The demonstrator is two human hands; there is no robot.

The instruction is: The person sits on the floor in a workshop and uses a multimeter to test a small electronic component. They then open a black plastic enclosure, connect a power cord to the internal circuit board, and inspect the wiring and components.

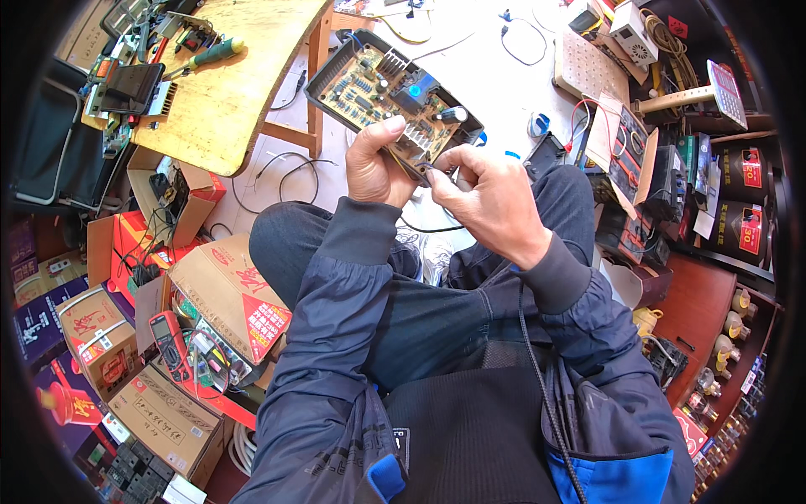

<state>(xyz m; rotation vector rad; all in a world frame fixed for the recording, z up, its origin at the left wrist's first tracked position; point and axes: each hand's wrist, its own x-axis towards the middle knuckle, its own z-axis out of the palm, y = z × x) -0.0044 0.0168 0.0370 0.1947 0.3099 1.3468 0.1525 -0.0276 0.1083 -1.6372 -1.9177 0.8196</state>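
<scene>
Gripping a circuit board (369,92) in a black case (330,67) with the left hand (378,172). Pinching at its near edge with the right hand (495,202); cannot tell what.

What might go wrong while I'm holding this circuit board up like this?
Held above the floor, the circuit board could slip from the left hand. That hand's thumb rests close to the components, so a firmer grip might bend one. The black cable below, between the legs, might snag.
</scene>
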